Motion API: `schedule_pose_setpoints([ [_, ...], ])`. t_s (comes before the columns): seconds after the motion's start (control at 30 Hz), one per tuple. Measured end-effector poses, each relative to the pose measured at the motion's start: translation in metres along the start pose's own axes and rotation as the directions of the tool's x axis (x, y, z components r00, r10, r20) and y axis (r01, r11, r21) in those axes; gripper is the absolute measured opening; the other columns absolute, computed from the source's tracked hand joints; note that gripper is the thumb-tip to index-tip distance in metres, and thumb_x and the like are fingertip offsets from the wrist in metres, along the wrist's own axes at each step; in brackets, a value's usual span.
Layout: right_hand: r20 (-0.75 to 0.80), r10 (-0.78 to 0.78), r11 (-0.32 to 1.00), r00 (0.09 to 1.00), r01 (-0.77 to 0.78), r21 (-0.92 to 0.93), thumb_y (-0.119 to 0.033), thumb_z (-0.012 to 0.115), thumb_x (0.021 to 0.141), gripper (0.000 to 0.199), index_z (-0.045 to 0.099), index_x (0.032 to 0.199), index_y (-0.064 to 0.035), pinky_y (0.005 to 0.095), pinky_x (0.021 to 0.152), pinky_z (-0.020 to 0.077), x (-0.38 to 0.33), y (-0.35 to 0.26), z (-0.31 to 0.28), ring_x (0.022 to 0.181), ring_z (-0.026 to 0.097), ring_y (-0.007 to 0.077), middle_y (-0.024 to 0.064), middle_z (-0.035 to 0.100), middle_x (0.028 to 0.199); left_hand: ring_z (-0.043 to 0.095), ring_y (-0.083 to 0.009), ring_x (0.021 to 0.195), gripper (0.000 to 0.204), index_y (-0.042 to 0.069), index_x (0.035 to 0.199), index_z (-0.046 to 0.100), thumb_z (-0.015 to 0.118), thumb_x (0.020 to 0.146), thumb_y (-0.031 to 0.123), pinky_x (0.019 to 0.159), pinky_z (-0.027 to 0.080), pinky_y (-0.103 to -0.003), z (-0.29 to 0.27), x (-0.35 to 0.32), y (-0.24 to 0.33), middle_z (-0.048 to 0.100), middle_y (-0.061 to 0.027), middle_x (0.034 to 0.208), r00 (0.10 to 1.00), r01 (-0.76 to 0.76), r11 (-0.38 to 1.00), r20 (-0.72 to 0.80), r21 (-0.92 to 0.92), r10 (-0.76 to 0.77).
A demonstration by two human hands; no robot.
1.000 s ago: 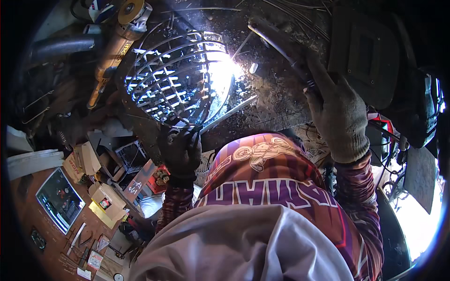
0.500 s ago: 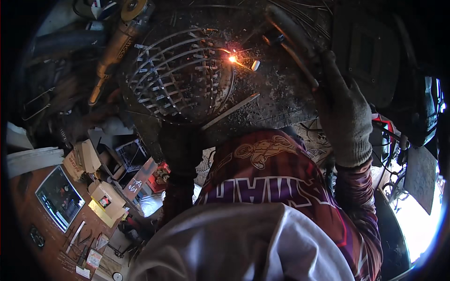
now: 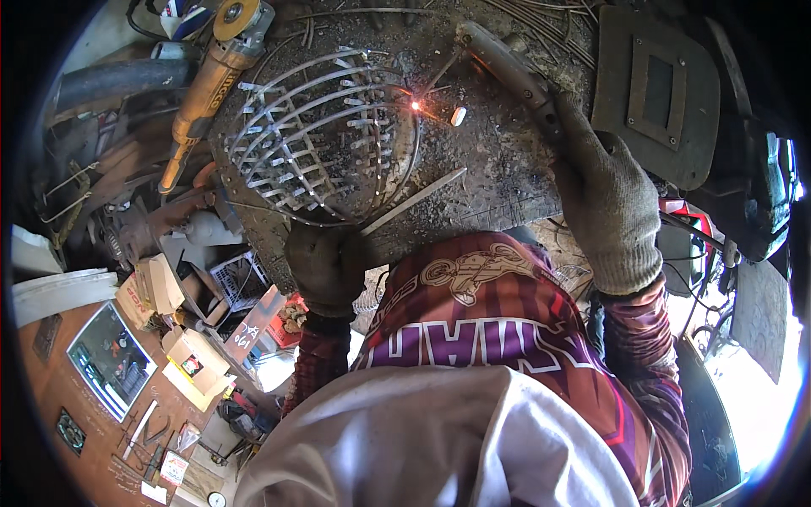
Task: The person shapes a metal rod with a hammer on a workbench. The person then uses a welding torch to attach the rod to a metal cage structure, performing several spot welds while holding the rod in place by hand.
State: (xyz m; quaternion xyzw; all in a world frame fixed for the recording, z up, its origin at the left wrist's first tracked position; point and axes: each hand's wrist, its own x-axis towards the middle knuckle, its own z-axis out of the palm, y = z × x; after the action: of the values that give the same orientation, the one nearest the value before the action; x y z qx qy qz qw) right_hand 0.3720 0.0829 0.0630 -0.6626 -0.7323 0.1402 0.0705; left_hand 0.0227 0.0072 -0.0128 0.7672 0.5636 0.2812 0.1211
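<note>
My right hand [image 3: 610,207], in a grey knit glove, is closed round the handle of a welding electrode holder [image 3: 515,72]. A thin welding rod [image 3: 442,74] slants from its jaw down to a small glowing spot on the rim of a rounded metal frame [image 3: 312,139]. This frame has curved rods crossed by rows of short bars. My left hand [image 3: 319,266], gloved too, is closed at the frame's near rim; its fingertips are partly hidden in shadow. A flat metal strip [image 3: 418,199] lies beside it. A short whitish piece [image 3: 458,116] rests right of the glow.
An angle grinder [image 3: 207,106] lies left of the frame on the dark, gritty worktable [image 3: 498,182]. A welding mask [image 3: 655,101] is at the far right, near several loose rods [image 3: 549,29]. Boxes [image 3: 193,363] and a brown board with tools [image 3: 76,389] stand lower left.
The glow has shrunk and the whole scene looks brighter. My right hand and the electrode holder have shifted slightly left. My left hand and the frame stay nearly in place.
</note>
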Motion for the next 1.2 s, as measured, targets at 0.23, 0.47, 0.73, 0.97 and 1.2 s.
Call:
schedule_pose_setpoints([
  [0.23, -0.046, -0.04, 0.999, 0.998, 0.04, -0.004, -0.02, 0.073, 0.093, 0.065, 0.054, 0.155, -0.0282, 0.0471, 0.069, 0.0602, 0.0003, 0.0023, 0.005, 0.082, 0.073, 0.0356, 0.0169, 0.068, 0.098, 0.066, -0.038, 0.09, 0.01, 0.008, 0.092, 0.068, 0.071, 0.084, 0.012, 0.077, 0.052, -0.05, 0.0006, -0.0062, -0.0041, 0.068, -0.0135, 0.095, 1.0, -0.008, 1.0, 0.017, 0.005, 0.008],
  [0.47, -0.045, -0.058, 0.998, 0.997, 0.058, 0.009, -0.02, 0.072, 0.094, 0.064, 0.054, 0.155, -0.0275, 0.0479, 0.07, 0.0602, 0.0, 0.0021, 0.0034, 0.082, 0.073, 0.0369, 0.0179, 0.068, 0.097, 0.067, -0.0382, 0.089, 0.009, 0.008, 0.092, 0.068, 0.072, 0.084, 0.012, 0.076, 0.052, -0.051, -0.0007, -0.0067, -0.002, 0.068, -0.0132, 0.094, 1.0, 0.007, 0.999, 0.025, 0.036, -0.008],
  [0.73, 0.012, -0.035, 0.999, 0.999, 0.035, -0.002, -0.02, 0.07, 0.096, 0.064, 0.051, 0.157, -0.0275, 0.049, 0.07, 0.0605, 0.0005, 0.0019, 0.0006, 0.084, 0.074, 0.0386, 0.0198, 0.068, 0.1, 0.068, -0.0353, 0.083, 0.01, 0.009, 0.09, 0.067, 0.072, 0.081, 0.008, 0.073, 0.055, -0.048, -0.001, -0.0045, -0.0015, 0.068, -0.0114, 0.09, 1.0, -0.014, 1.0, 0.002, 0.021, 0.014],
  [0.97, -0.028, -0.082, 0.997, 0.996, 0.082, -0.004, -0.019, 0.07, 0.096, 0.064, 0.051, 0.157, -0.0277, 0.0488, 0.07, 0.0607, 0.002, 0.004, 0.0018, 0.085, 0.074, 0.0386, 0.0204, 0.069, 0.102, 0.067, -0.035, 0.082, 0.009, 0.009, 0.088, 0.066, 0.07, 0.08, 0.008, 0.071, 0.054, -0.047, -0.0006, 0.0, 0.0011, 0.068, -0.0118, 0.089, 1.0, -0.017, 1.0, -0.005, 0.004, 0.017],
  [1.2, -0.016, -0.068, 0.998, 0.998, 0.068, -0.011, -0.019, 0.07, 0.095, 0.064, 0.052, 0.156, -0.0269, 0.0493, 0.071, 0.0602, 0.0019, 0.0026, -0.0003, 0.085, 0.073, 0.0384, 0.0197, 0.069, 0.103, 0.067, -0.0347, 0.081, 0.009, 0.009, 0.086, 0.067, 0.072, 0.078, 0.009, 0.071, 0.053, -0.047, 0.0, -0.0012, 0.001, 0.069, -0.0108, 0.087, 1.0, -0.001, 1.0, -0.009, 0.029, 0.001],
])
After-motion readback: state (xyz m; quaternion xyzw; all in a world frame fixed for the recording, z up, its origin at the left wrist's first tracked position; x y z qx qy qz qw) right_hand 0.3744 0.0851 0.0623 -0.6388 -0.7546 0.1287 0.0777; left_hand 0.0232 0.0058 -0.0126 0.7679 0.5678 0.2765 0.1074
